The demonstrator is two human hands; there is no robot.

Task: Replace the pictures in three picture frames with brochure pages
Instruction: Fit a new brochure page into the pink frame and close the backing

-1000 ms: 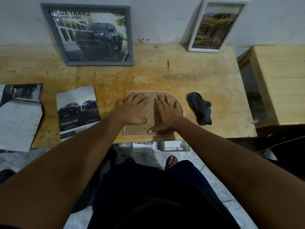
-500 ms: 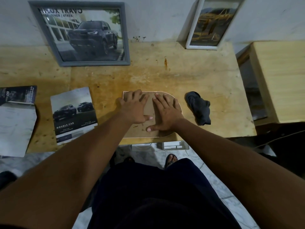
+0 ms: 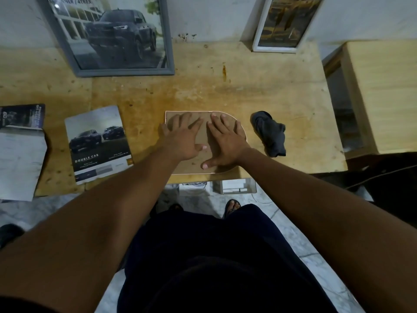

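so, head view: your left hand [image 3: 180, 141] and right hand [image 3: 225, 143] both lie flat on the back of the third frame [image 3: 204, 136], fingers straight and spread, pressing down and grasping nothing. that frame is face down at the near edge of the counter [image 3: 270, 91], directly under your palms. its long axis runs left to right, with the square end under your left hand and the rounded end under your right. you seem to be seating the backing, so the flip that likely follows would turn on that axis. a loose brochure page [image 3: 99, 143] lies well to your left, nearer your left hand. the grey frame [image 3: 126, 72] and white frame [image 3: 274, 49] lean against the wall, and a dark cloth [image 3: 269, 134] sits just right of your right hand.
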